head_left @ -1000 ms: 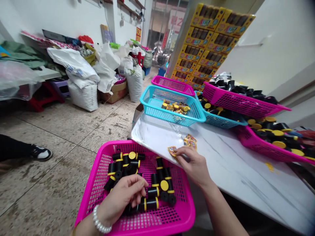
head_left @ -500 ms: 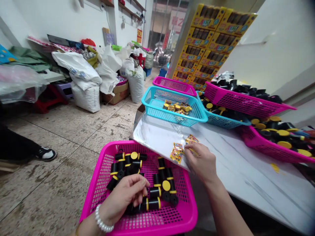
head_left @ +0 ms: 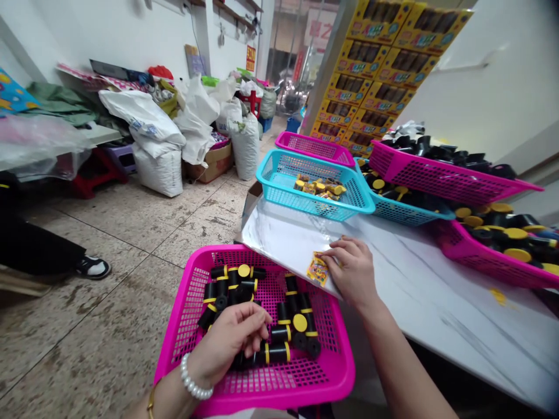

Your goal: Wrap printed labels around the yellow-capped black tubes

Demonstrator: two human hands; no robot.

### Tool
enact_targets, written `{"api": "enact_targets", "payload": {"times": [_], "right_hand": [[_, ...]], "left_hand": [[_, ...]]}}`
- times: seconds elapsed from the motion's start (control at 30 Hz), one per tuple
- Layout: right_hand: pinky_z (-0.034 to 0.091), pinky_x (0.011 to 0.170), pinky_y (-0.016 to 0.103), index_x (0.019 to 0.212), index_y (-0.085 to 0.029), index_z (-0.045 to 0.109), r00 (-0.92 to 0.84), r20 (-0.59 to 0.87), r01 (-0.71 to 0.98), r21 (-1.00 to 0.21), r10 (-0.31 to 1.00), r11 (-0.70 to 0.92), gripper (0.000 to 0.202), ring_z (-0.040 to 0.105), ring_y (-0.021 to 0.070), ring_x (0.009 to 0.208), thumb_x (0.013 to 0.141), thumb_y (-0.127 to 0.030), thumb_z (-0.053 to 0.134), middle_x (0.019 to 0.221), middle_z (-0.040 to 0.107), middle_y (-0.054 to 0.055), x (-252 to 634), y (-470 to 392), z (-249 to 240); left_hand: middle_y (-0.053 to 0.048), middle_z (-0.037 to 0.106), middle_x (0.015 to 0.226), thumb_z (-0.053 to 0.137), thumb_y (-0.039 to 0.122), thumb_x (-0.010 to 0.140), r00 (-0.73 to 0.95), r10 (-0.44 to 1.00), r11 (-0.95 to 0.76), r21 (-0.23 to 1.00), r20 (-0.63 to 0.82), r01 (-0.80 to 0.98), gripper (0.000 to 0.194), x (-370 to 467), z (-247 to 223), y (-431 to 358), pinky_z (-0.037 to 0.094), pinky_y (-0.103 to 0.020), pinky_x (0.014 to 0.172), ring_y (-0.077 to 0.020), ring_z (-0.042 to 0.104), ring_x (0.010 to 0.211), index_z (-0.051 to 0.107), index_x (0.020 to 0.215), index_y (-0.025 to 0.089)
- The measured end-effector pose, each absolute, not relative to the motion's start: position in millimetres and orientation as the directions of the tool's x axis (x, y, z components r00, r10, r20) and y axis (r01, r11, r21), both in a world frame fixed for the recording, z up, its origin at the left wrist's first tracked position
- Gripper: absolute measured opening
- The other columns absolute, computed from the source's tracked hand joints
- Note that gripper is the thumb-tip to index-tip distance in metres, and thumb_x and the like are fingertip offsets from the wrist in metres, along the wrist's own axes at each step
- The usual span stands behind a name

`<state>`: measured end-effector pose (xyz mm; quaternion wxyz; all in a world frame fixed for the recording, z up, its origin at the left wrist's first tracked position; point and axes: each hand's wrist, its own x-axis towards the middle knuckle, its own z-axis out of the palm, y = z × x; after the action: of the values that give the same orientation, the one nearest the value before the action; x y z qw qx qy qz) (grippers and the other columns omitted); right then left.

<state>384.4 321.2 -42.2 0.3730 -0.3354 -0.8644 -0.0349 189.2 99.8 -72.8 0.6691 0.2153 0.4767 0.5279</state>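
My left hand [head_left: 233, 337], wearing a pearl bracelet, hovers over a pink basket [head_left: 346, 372]. Its fingers are curled in with the thumb against them, and whatever they may hold is hidden. Several short black cylinders with yellow end caps [head_left: 278, 352] lie in the basket beneath it. On the corner of the white marbled table [head_left: 279, 230], my right hand [head_left: 354, 272] has its fingertips closed at the edge of small yellow printed packets or stickers [head_left: 317, 269]. The hand covers part of this colourful pile.
A blue basket [head_left: 314, 205] with small yellow-capped pieces stands on the table. More baskets of black and yellow parts [head_left: 454, 180] are stacked at right. Yellow boxes [head_left: 358, 87] rise behind. White sacks [head_left: 157, 163] and a person's shoe [head_left: 93, 267] are at left.
My right hand has shifted slightly left onto the yellow printed pieces and now covers the farther ones. My left hand keeps its curled pose over the basket. The view has turned slightly.
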Motion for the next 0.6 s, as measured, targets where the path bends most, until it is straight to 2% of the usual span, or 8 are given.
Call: {"api": "enact_targets", "payload": {"times": [0.1,0.23,0.33,0.4,0.53,0.6], "right_hand": [[0.043,0.096,0.051,0.081,-0.025,0.073,-0.406,0.726,0.536,-0.302,0.555,0.788,0.007,0.058,0.0263,0.1,0.083,-0.025,0.066,0.092,0.069,0.006,372.6,288.8,-29.4],[0.046,0.092,0.044,0.084,-0.025,0.069,-0.407,0.651,0.328,-0.551,0.641,0.768,0.006,0.059,0.0235,0.097,0.083,-0.021,0.066,0.095,0.066,0.005,343.2,230.5,-23.6],[0.049,0.084,0.038,0.079,-0.022,0.063,-0.422,0.49,0.195,-0.773,0.763,0.604,0.005,0.061,0.0215,0.092,0.083,-0.021,0.066,0.093,0.065,0.005,322.4,200.0,-33.6],[0.049,0.082,0.036,0.075,-0.021,0.058,-0.456,0.356,0.128,-0.881,0.815,0.456,0.012,0.062,0.0206,0.089,0.082,-0.023,0.068,0.092,0.065,0.005,314.7,190.9,-42.6],[0.051,0.078,0.034,0.073,-0.02,0.053,-0.561,0.106,0.049,-0.986,0.821,0.161,0.021,0.062,0.0188,0.082,0.08,-0.03,0.07,0.084,0.065,0.003,311.7,190.3,-56.1],[0.051,0.078,0.033,0.073,-0.02,0.051,-0.575,0.042,0.044,-0.996,0.817,0.083,0.024,0.062,0.0193,0.083,0.078,-0.032,0.071,0.084,0.065,0.004,312.3,191.3,-58.9]], "left_hand": [[-0.001,0.06,0.069,0.066,0.045,0.081,-0.062,0.918,0.318,0.82,-0.392,-0.476,0.034,189.4,-71.7,98.2,0.031,-0.019,0.045,-0.0051,0.045,0.049,0.062,0.085,0.012],[-0.001,0.061,0.076,0.071,0.039,0.078,-0.177,0.929,0.227,0.877,-0.326,-0.423,0.033,191.9,-69.0,98.8,0.035,-0.02,0.051,-0.0077,0.049,0.058,0.063,0.096,0.013],[-0.003,0.063,0.091,0.077,0.031,0.072,-0.241,0.937,0.129,0.891,-0.253,-0.435,0.038,193.3,-66.1,100.6,0.041,-0.022,0.062,-0.0118,0.054,0.075,0.063,0.103,0.015],[-0.004,0.063,0.093,0.077,0.031,0.072,-0.288,0.929,0.088,0.893,-0.234,-0.441,0.035,191.8,-64.7,101.2,0.042,-0.024,0.066,-0.0133,0.055,0.078,0.064,0.101,0.015],[-0.002,0.063,0.082,0.075,0.038,0.074,-0.347,0.902,0.093,0.901,-0.257,-0.424,0.032,185.2,-63.9,100.9,0.039,-0.024,0.06,-0.0111,0.051,0.066,0.067,0.093,0.014],[-0.003,0.064,0.081,0.076,0.039,0.072,-0.324,0.911,0.095,0.893,-0.256,-0.439,0.035,184.1,-63.9,100.7,0.039,-0.024,0.059,-0.0106,0.049,0.064,0.067,0.093,0.013]]}}
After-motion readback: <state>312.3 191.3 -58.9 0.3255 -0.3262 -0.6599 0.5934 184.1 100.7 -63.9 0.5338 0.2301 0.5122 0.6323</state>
